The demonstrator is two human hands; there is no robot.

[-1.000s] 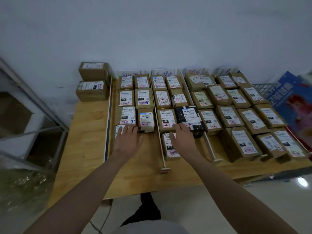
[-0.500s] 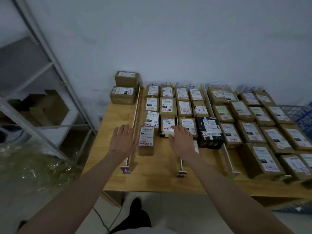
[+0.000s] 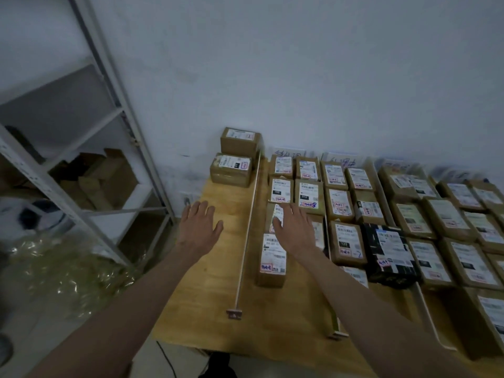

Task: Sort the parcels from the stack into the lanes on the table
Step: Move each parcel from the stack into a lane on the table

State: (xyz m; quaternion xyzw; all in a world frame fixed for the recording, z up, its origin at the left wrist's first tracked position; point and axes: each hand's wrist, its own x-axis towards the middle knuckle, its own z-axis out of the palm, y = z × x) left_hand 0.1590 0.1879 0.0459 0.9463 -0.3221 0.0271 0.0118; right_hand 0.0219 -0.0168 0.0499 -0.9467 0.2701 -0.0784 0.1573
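Observation:
Two brown parcels remain stacked at the table's far left corner: the nearer one (image 3: 230, 169) in front of the farther one (image 3: 239, 139). My left hand (image 3: 200, 227) hovers open, fingers spread, over bare wood left of the first lane rail (image 3: 249, 227), short of that stack. My right hand (image 3: 293, 227) is open above the first lane, over a labelled parcel (image 3: 276, 214). A long parcel (image 3: 272, 259) lies at the near end of that lane. Both hands hold nothing.
The wooden table (image 3: 215, 296) carries several lanes of labelled brown parcels and one black parcel (image 3: 388, 253). A grey metal shelf rack (image 3: 90, 148) with cardboard boxes stands to the left. Crinkled plastic (image 3: 62, 268) lies on the floor beside it.
The view has swung left. My left hand has moved from the first lane across the rail toward the stack. My right hand has shifted from the second lane to above the first lane.

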